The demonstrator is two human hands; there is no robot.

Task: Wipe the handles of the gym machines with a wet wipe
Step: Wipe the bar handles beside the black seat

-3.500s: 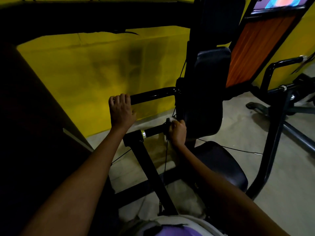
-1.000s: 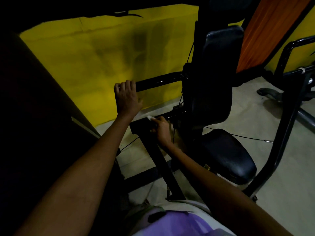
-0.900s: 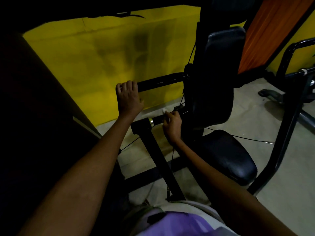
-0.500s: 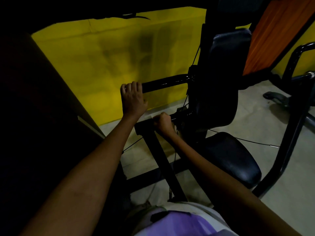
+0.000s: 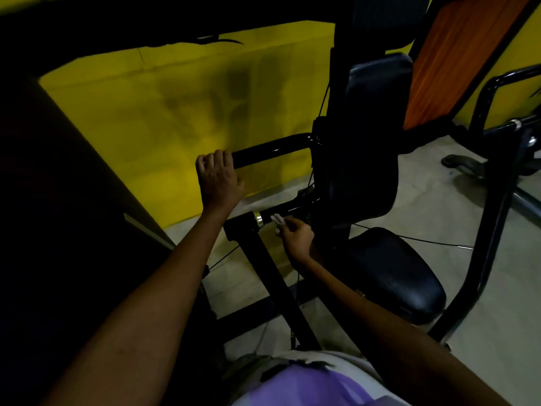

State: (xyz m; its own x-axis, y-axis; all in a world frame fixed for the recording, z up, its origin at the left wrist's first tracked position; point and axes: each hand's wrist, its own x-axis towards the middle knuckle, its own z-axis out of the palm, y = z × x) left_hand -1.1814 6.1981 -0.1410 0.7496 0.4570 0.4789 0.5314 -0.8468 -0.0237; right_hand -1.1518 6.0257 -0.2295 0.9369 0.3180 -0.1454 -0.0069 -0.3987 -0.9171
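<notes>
The wall [image 5: 152, 118] is bright yellow with darker smudges. The machine's bars [image 5: 272, 149] are glossy black, one with a silver ring [image 5: 258, 219]. The seat pad [image 5: 392, 268] is black, the panel [image 5: 450, 54] orange-brown, the wipe [image 5: 277, 219] white, the floor [image 5: 424, 183] pale grey, the shirt [image 5: 307, 385] purple.

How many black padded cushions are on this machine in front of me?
2: the backrest pad stands upright behind the lower handle, and the seat pad lies below it, beside the right hand. Others may be hidden above.
</notes>
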